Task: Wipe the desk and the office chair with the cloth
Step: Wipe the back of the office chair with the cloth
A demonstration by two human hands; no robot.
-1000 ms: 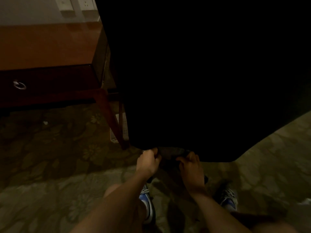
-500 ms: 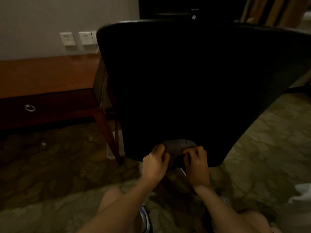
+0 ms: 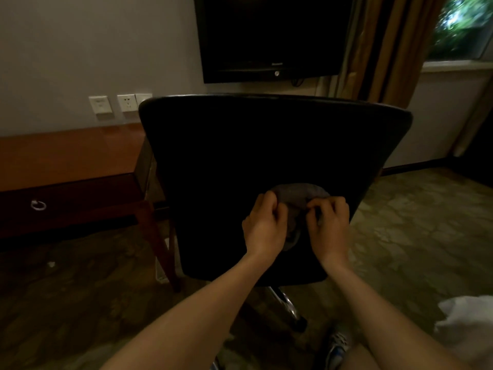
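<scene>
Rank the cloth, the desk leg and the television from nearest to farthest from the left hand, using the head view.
1. cloth: gripped in the left hand, against the back of the office chair.
2. desk leg: lower left, beside the chair.
3. television: up on the wall beyond the chair.

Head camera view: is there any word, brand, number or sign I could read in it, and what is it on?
Television, lower bezel: a small pale brand word, too blurred to read.
Wall sockets: no legible marking.
Office chair, cloth, desk: no text shows.
</scene>
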